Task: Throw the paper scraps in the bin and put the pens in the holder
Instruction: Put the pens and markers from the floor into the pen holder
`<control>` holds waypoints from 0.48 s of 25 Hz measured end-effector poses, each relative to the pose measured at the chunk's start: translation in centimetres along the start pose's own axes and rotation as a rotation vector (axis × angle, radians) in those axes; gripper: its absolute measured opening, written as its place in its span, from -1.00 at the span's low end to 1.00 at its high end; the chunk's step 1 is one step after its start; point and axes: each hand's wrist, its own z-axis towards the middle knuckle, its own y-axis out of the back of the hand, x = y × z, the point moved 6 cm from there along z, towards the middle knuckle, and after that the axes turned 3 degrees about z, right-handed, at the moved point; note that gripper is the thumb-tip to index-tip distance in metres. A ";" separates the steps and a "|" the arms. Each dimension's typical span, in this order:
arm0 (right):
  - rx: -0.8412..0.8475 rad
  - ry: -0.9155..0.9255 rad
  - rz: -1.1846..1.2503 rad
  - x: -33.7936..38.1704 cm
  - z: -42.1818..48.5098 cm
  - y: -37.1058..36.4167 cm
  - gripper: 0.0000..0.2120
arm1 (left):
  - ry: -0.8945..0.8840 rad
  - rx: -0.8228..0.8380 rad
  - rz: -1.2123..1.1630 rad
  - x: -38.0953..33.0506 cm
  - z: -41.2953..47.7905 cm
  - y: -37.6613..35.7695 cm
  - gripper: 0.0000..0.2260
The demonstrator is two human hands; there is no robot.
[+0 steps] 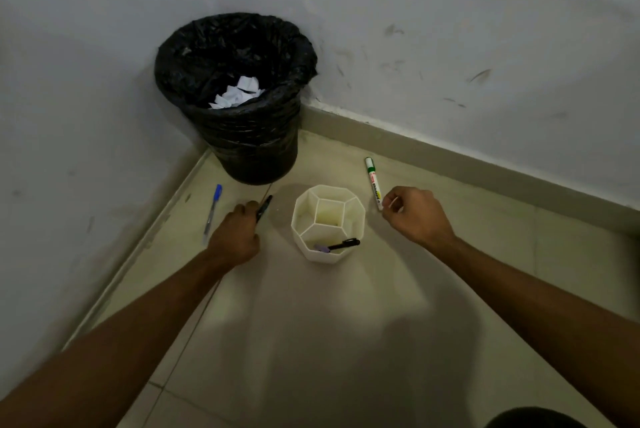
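Observation:
A black-lined bin (256, 150) stands in the corner with white paper scraps (239, 93) inside. In front of it sits a white honeycomb pen holder (327, 256); a black pen (343, 244) and a purple one (322, 248) lie in its near compartment. My left hand (235, 237) is shut on a black pen (265, 205) at floor level, left of the holder. My right hand (419, 212) curls around the lower end of a white marker with a green cap (373, 181) lying on the floor. A blue pen (213, 207) lies near the left wall.
Two grey walls meet behind the bin, with a skirting board (450, 150) along each. The floor is pale tile (311, 341). A dark rounded shape (533, 419) shows at the bottom right edge.

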 end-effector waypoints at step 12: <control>0.155 0.105 -0.281 0.4 8.9 -5.5 -0.62 | 0.153 -0.083 -0.397 -0.9 -3.1 3.5 -0.73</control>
